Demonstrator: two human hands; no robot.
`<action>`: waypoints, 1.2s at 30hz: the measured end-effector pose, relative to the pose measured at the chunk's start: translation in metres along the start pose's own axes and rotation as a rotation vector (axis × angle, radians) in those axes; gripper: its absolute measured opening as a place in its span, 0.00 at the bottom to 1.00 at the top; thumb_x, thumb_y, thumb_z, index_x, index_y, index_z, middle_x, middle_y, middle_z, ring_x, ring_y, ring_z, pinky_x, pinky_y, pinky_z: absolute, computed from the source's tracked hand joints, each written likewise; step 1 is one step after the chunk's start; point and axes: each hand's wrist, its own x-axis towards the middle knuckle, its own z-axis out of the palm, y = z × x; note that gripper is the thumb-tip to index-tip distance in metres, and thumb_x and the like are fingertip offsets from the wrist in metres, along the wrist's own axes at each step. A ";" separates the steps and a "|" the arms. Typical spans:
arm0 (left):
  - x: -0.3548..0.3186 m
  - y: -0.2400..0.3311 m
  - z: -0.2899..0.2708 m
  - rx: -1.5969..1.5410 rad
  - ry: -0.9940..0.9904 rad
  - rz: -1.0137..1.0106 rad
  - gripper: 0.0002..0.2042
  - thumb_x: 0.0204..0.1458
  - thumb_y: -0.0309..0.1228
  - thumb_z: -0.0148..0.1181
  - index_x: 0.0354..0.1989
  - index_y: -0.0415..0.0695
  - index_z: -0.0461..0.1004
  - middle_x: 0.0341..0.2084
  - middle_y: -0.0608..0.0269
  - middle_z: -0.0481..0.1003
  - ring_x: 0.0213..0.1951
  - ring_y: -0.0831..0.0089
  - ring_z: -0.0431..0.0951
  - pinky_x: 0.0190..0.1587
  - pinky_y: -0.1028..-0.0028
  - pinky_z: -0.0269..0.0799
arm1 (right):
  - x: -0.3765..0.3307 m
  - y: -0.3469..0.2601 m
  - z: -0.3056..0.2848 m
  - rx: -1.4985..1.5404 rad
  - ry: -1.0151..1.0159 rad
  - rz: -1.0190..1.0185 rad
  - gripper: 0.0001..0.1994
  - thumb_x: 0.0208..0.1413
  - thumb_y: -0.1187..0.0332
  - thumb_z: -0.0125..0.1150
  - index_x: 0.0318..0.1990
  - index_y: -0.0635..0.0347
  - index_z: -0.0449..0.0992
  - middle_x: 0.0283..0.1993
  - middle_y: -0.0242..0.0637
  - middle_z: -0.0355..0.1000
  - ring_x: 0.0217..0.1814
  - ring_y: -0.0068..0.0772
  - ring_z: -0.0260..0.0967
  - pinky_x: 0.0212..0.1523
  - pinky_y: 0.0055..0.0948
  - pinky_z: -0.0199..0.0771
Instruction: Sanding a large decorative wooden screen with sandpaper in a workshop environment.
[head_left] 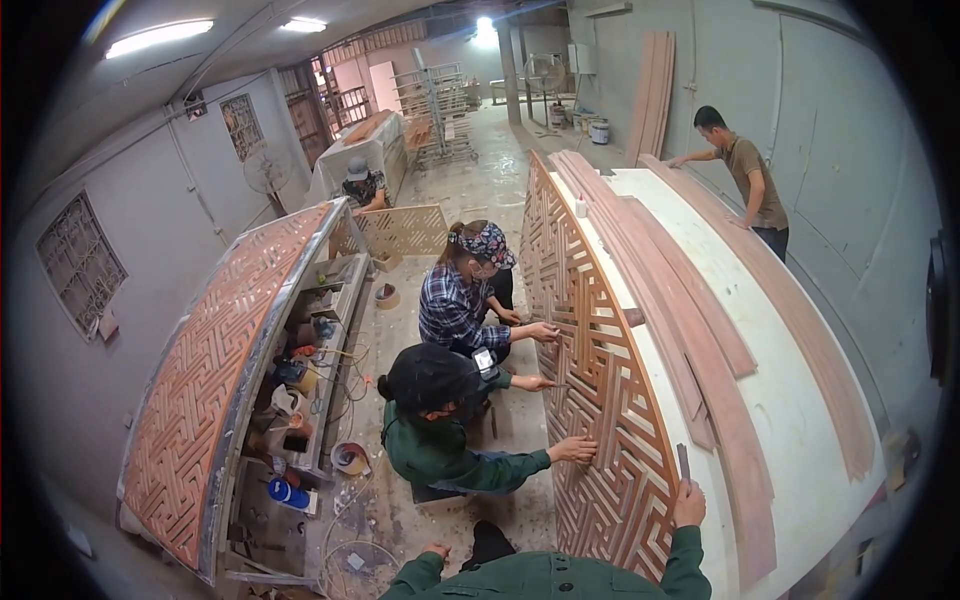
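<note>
My right hand [688,503] is closed round a thin, flat, dark grey strip [683,463] that points upward, beside the top edge of a brown wooden lattice panel [625,420]. What kind of tool the strip is, I cannot make out. The panel, cut in an angular pattern, stands on edge along the white-topped table. Low and away from the panel is my left hand [437,550], near my dark knee [490,542]; its fingers are too small and turned away to read. A person in a green shirt [425,450] reaches both hands to the panel's face.
Another person in a plaid shirt [455,305] works on the panel farther along. Long wooden boards [690,300] and a white glue bottle [581,206] lie or stand on the table. On the left, a bench holds another lattice panel [225,370]. A hose [335,530] crosses the floor.
</note>
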 end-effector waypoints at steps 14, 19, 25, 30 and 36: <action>-0.160 0.288 0.039 -0.047 -0.476 0.963 0.48 0.47 0.35 0.59 0.61 0.41 0.21 0.42 0.51 0.70 0.39 0.70 0.72 0.42 0.74 0.67 | -0.005 0.001 0.000 0.003 -0.053 0.023 0.19 0.56 0.55 0.41 0.39 0.62 0.71 0.33 0.51 0.69 0.39 0.52 0.65 0.40 0.44 0.62; -0.303 0.440 0.009 0.047 -0.327 1.397 0.46 0.49 0.27 0.55 0.60 0.45 0.17 0.44 0.52 0.68 0.42 0.69 0.70 0.45 0.71 0.66 | 0.006 -0.001 0.000 0.015 -0.035 0.019 0.19 0.57 0.56 0.40 0.39 0.62 0.71 0.35 0.51 0.69 0.40 0.53 0.64 0.40 0.42 0.62; -0.380 0.441 0.034 0.295 -0.391 1.920 0.21 0.43 0.26 0.58 0.49 0.41 0.66 0.43 0.52 0.71 0.43 0.57 0.72 0.44 0.69 0.68 | 0.002 0.001 -0.004 0.026 -0.038 0.053 0.20 0.56 0.54 0.40 0.40 0.62 0.71 0.36 0.51 0.69 0.40 0.52 0.64 0.41 0.43 0.62; -0.261 0.345 0.075 0.841 -0.314 1.401 0.19 0.50 0.42 0.50 0.49 0.50 0.66 0.32 0.58 0.70 0.34 0.58 0.73 0.34 0.65 0.69 | -0.002 -0.004 -0.008 0.014 -0.085 0.100 0.20 0.55 0.53 0.40 0.40 0.60 0.71 0.36 0.50 0.69 0.41 0.51 0.65 0.42 0.43 0.63; -0.086 0.197 0.034 1.094 -0.264 0.807 0.22 0.46 0.50 0.52 0.44 0.49 0.71 0.35 0.53 0.74 0.39 0.57 0.73 0.42 0.64 0.68 | -0.004 -0.008 -0.014 0.025 -0.047 0.073 0.20 0.54 0.51 0.40 0.36 0.59 0.70 0.35 0.49 0.69 0.39 0.51 0.65 0.40 0.45 0.65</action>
